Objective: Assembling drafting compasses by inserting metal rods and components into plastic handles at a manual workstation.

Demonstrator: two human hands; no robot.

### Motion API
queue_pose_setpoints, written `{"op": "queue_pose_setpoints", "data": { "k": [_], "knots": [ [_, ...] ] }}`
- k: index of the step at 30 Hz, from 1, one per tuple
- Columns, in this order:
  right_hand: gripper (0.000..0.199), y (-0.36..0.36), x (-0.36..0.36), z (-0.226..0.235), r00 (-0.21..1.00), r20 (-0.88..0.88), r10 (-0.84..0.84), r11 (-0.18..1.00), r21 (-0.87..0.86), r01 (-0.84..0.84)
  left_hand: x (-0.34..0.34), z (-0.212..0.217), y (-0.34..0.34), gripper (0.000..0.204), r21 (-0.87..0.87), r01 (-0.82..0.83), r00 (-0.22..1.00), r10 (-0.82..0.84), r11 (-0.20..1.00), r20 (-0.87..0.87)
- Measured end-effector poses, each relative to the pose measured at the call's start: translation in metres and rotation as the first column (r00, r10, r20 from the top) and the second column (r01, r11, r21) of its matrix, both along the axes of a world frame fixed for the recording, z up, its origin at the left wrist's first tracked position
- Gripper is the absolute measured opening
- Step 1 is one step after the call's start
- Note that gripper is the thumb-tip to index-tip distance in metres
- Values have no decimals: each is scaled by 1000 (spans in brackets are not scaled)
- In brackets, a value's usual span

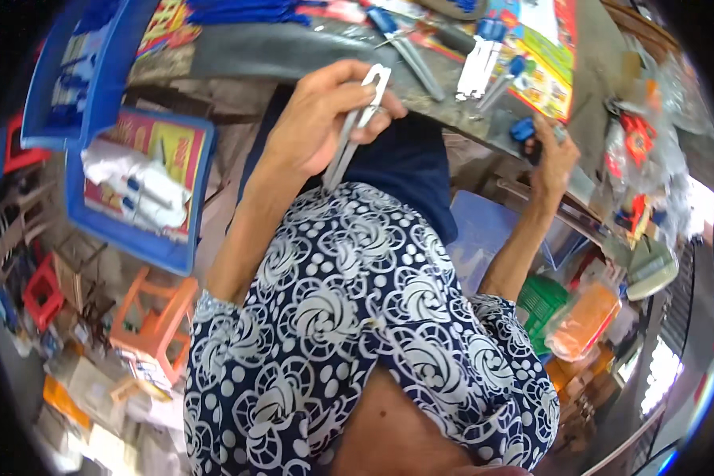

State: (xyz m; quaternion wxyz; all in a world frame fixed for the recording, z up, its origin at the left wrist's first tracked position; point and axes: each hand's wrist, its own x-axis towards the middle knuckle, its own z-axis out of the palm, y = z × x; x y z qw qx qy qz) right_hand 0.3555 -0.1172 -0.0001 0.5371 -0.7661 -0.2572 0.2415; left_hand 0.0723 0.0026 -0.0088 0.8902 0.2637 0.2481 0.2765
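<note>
My left hand is closed around a long silver metal tool with a looped top end, held upright above my lap. My right hand reaches to the workbench edge and grips a small blue-handled piece. On the bench beyond lie blue-handled pliers and white and blue parts on a colourful printed sheet. My patterned navy and white garment fills the lower middle.
A blue tray with white pieces and a printed sheet sits at the left, another blue tray above it. Orange and red stools stand lower left. Plastic bags, a green basket and an orange packet crowd the right.
</note>
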Motion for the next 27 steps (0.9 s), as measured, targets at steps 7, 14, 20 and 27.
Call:
{"op": "queue_pose_setpoints", "data": {
  "k": [7, 14, 20, 27],
  "knots": [
    [19, 12, 14, -20, 991, 117, 70, 997, -51, -65, -3, -9, 8, 14, 5, -81, 995, 81, 997, 51],
    [20, 3, 1, -10, 954, 299, 13, 1000, -26, -5, 5, -16, 22, 19, 13, -26, 992, 24, 1000, 124],
    [20, 22, -46, 15, 963, 248, 104, 994, -10, -105, 9, -22, 30, 24, 55, -6, 989, -3, 998, 148],
    [22, 39, -93, 29, 907, -150, 393, 917, -7, -399, 12, -28, 46, 27, 26, -32, 960, 24, 999, 277]
  ]
}}
